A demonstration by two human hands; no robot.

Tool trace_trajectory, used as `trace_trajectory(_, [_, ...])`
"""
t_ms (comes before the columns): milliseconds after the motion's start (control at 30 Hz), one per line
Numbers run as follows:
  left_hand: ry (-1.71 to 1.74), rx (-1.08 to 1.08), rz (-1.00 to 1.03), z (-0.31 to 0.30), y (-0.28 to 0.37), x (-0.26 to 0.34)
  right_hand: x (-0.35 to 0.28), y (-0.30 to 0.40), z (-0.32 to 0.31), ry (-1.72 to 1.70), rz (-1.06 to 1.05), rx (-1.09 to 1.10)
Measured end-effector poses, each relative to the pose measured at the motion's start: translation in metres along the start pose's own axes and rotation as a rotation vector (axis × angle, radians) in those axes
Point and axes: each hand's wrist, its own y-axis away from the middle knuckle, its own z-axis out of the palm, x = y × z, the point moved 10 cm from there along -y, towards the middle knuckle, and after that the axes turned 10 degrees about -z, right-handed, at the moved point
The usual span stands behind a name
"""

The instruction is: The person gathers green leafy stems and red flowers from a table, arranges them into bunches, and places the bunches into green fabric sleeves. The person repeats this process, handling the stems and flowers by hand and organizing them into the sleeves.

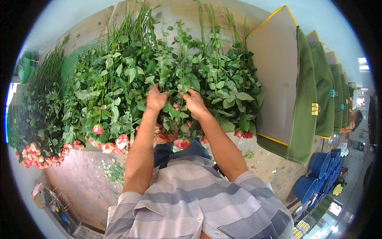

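Note:
Long-stemmed roses with green leaves [119,71] lie across the bench, their stem ends away from me and their red-and-white blooms [121,141] at the near edge. My left hand [157,97] reaches into the foliage left of the middle, its fingertips hidden by leaves, beside a blurred leafy stem [164,65]. My right hand [193,103] is a little to the right, its thumb and fingers at the leaves of a rose stem. Whether either hand grips a stem is not clear. A red rose bloom [182,143] hangs below, between my forearms.
A grey partition board [273,80] with green cloth stands on the right. Blue tubs [306,188] stand on the floor beyond. Green netting [80,56] lies under the stems. Dark-leaved roses [38,110] are piled far left. Fallen leaves [113,171] litter the floor. Another person [353,121] is far right.

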Motion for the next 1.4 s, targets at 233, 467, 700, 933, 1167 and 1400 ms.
trace_trajectory(233, [0.347,-0.311,-0.017,-0.027,0.022,0.011,-0.035,0.009,0.019,0.403,-0.222,-0.121])
trace_trajectory(467, [0.363,-0.14,-0.039,-0.046,0.011,-0.001,-0.045,0.02,0.016,-0.12,-0.102,0.046])
trace_trajectory(700, [0.119,0.046,-0.078,-0.103,0.002,-0.032,-0.039,-0.005,-0.05,0.044,-0.215,0.19])
trace_trajectory(933, [-0.55,0.622,0.357,-0.096,0.058,0.056,-0.001,-0.04,-0.038,0.851,-0.254,0.213])
trace_trajectory(1167, [-0.457,-0.081,0.289,0.053,0.05,0.071,-0.034,-0.012,-0.033,1.037,-0.482,0.284])
trace_trajectory(1400, [-0.758,0.037,0.034,0.038,0.021,0.008,-0.019,-0.016,-0.037,1.062,-0.366,0.251])
